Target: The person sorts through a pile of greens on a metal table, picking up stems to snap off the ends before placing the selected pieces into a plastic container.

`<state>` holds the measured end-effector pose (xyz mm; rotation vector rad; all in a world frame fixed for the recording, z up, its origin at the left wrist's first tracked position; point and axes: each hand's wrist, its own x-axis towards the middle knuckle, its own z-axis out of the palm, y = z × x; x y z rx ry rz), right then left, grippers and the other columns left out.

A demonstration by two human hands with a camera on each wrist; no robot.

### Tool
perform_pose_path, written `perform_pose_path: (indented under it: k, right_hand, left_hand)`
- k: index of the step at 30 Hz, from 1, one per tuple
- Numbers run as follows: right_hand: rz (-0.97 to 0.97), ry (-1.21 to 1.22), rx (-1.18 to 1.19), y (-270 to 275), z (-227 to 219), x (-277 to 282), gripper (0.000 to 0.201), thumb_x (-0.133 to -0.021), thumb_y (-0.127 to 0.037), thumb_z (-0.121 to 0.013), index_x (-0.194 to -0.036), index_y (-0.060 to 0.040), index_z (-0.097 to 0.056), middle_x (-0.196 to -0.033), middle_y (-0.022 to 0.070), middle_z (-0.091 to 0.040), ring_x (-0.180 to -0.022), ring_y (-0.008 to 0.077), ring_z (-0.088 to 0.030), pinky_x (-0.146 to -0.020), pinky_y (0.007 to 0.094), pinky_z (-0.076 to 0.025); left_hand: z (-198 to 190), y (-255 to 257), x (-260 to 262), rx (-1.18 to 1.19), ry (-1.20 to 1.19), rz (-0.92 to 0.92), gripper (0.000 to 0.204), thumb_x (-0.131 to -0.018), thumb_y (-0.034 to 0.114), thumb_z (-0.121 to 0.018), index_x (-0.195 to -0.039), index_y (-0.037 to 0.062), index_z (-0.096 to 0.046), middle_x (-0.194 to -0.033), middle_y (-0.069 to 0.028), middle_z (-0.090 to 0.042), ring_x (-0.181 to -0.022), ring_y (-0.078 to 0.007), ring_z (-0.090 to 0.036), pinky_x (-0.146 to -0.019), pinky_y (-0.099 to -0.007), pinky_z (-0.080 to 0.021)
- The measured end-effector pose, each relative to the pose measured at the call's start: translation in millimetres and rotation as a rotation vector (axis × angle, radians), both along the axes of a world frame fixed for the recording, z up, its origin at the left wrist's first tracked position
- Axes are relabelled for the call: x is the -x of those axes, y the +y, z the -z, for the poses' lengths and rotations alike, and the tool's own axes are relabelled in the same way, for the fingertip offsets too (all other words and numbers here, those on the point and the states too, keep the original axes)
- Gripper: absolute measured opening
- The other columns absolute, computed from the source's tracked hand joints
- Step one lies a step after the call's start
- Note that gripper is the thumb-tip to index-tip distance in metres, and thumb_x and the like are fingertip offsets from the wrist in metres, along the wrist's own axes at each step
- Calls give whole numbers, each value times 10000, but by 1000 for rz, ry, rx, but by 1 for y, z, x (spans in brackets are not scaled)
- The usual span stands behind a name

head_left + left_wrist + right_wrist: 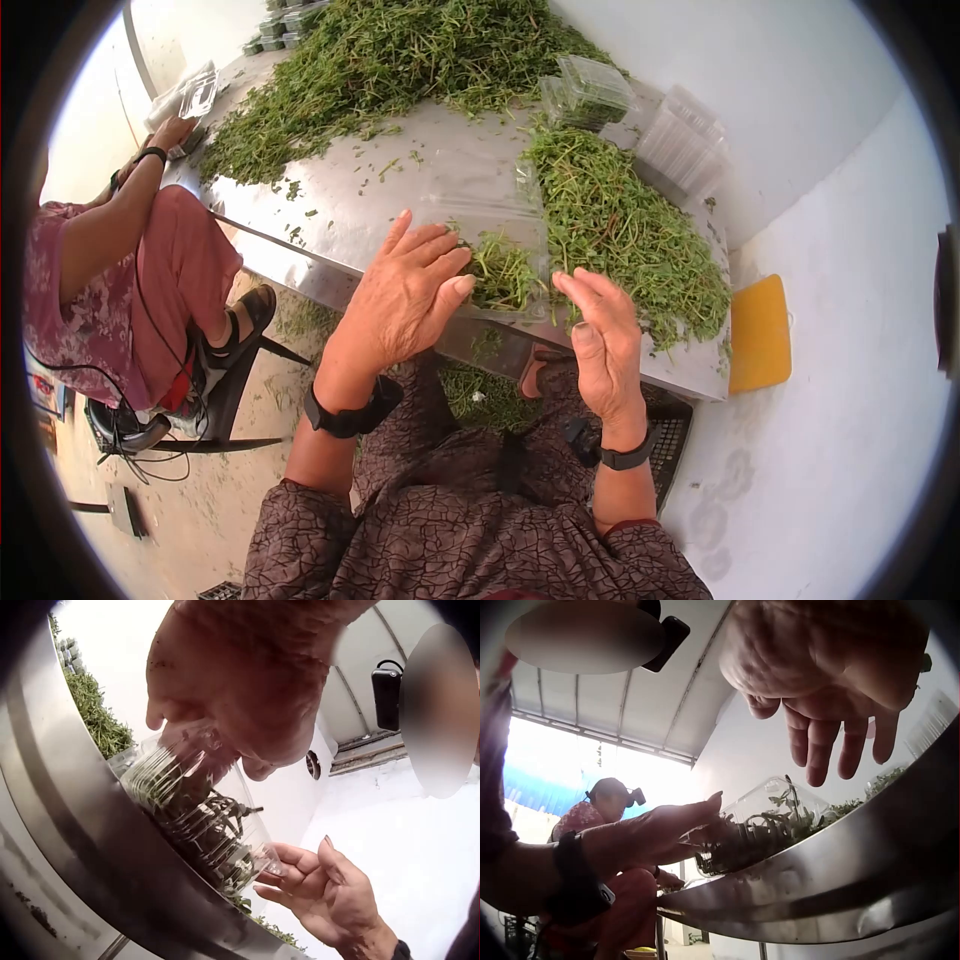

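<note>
A clear plastic clamshell box [541, 285] lies at the table's front edge, with its lid [470, 200] folded back. Cut green stems and leaves [500, 268] fill the tray part. My left hand [405, 290] reaches over the box's left side, fingers extended; in the left wrist view its fingertips dip into the box [161, 776] among the greens. My right hand [608, 345] is held up at the box's right end, fingers straight and thumb apart, gripping nothing. The left wrist view shows the right fingertips [281, 866] right at the box's corner.
A heap of greens [630, 220] lies right of the box, a larger pile [420, 50] at the back. Empty clear boxes [685, 145] and filled ones [590, 95] stand along the wall. Another person [100, 240] sits at left. A yellow board [760, 335] leans at right.
</note>
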<state>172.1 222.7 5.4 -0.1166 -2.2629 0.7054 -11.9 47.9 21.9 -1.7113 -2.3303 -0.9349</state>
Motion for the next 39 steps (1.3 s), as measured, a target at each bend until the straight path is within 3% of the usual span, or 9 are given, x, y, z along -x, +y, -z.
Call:
perform_pose_path:
  k: [3,11,17,19,21,25,28,35,39]
  right_hand:
    - [-6,11,7,-1,4,-1,494,-1018,-407,-476,-1290,-23,-627,-660,98,-593,-1204,320,-548,-1040,473,-363]
    - [-3,3,-189,-11,-5,5,443,-988,-358,-523,-1229,-4,-637,-1043,137,-713,-1198,356,-541,-1076,527,-336]
    - [-31,-89,-365,-20,-24,19,328,-872,-254,-667,-1064,12,-646,-936,124,-702,-1140,345,-555,-1091,550,-306]
    - [-27,-86,-360,-21,-24,22,295,-864,-234,-684,-1030,6,-643,-891,112,-687,-1120,338,-555,-1098,554,-299]
    - [-70,-138,-355,-20,-21,23,273,-864,-221,-684,-1017,0,-642,-880,109,-683,-1118,337,-549,-1102,559,-298]
    - [-64,-44,-291,-18,-22,16,292,-871,-210,-674,-1067,4,-648,-1001,137,-685,-1123,327,-547,-1090,550,-326]
    - [-16,36,-298,-11,-13,7,313,-877,-180,-651,-1122,15,-646,-1110,154,-672,-1123,322,-555,-1064,525,-367]
    - [161,128,-105,7,19,-16,283,-922,-153,-594,-1119,42,-648,-1112,175,-682,-1040,341,-599,-920,465,-471]
    - [211,150,-137,12,28,-18,252,-903,-122,-619,-1093,40,-656,-1039,175,-699,-966,347,-625,-839,449,-503]
  left_hand:
    - [-1,2,-2,25,24,-12,474,-1031,337,-394,-1206,-22,-648,-1293,-202,-609,-1301,-376,-492,-1197,-530,-199]
    - [9,-2,-8,-88,27,-9,472,-1030,337,-392,-1188,-27,-649,-1292,-216,-604,-1312,-376,-480,-1194,-534,-204]
    - [7,1,-10,-64,55,-11,450,-1021,328,-415,-1174,-23,-650,-1273,-211,-614,-1281,-383,-503,-1188,-538,-221]
    - [10,1,-10,-124,82,-1,324,-937,222,-539,-1120,-24,-642,-1207,-212,-622,-1221,-382,-532,-1149,-570,-264]
    - [10,-1,-10,-105,81,15,343,-941,243,-540,-1138,-21,-636,-1252,-219,-599,-1238,-391,-518,-1145,-576,-263]
    - [8,-8,-10,-122,139,15,441,-902,333,-615,-1175,-13,-632,-1365,-218,-534,-1283,-412,-483,-1155,-575,-249]
    - [8,-12,-14,-113,169,67,469,-748,239,-773,-1156,33,-666,-1357,-190,-552,-1286,-383,-493,-1159,-575,-252]
    - [19,-4,-17,-153,248,-9,370,-748,100,-759,-1105,49,-682,-1231,-153,-627,-1151,-329,-585,-1148,-571,-273]
    - [23,12,-16,-188,347,-220,324,-781,99,-746,-1094,47,-684,-1146,-154,-646,-1023,-300,-616,-1154,-555,-254]
